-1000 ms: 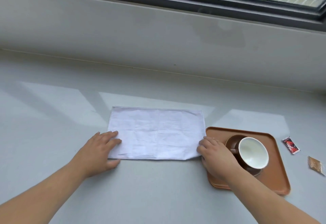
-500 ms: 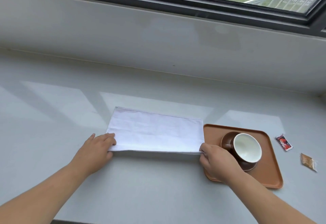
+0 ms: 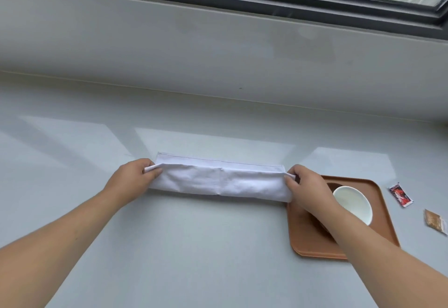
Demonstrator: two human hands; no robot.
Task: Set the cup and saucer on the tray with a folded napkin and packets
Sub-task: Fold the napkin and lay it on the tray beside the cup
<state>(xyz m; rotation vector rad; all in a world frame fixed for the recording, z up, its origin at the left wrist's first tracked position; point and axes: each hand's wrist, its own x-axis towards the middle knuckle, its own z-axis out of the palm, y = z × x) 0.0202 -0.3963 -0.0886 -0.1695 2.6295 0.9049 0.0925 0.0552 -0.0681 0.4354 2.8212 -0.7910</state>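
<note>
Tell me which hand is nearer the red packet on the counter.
Right. The right hand pinches the white cloth napkin by the brown tray, nearer the red packet; the left hand holds the far end.

We see our left hand (image 3: 132,178) and right hand (image 3: 307,190) bare, with no gloves, rings, watch or bracelet on them. Both forearms are uncovered all the way to the lower edge of the view, with no sleeve showing. Our fingernails look short and unpainted.
</note>
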